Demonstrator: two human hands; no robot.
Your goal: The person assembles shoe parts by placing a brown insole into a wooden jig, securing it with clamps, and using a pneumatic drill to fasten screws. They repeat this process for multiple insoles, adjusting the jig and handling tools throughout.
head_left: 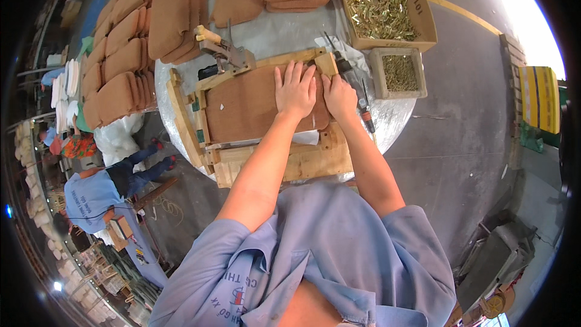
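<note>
A brown fabric-covered pad (242, 106) lies flat inside a wooden frame jig (281, 160) on the round table. My left hand (295, 92) rests on the pad's upper right part, fingers stretched out and palm down. At the pad's right edge, beside the frame's corner, my right hand (340, 97) has its fingers bent inward; what they grip is hidden. A metal toggle clamp (233, 57) with a yellowish handle is fixed at the frame's far left. A small white piece shows under the pad's near right edge.
Power screwdrivers (366, 115) lie right of the frame. Beyond stand a cardboard box (426, 24) of brass-coloured fittings and a smaller box (381, 91) of screws. Stacked brown pads (172, 15) crowd the far left. Another person (94, 200) in blue is off to the left.
</note>
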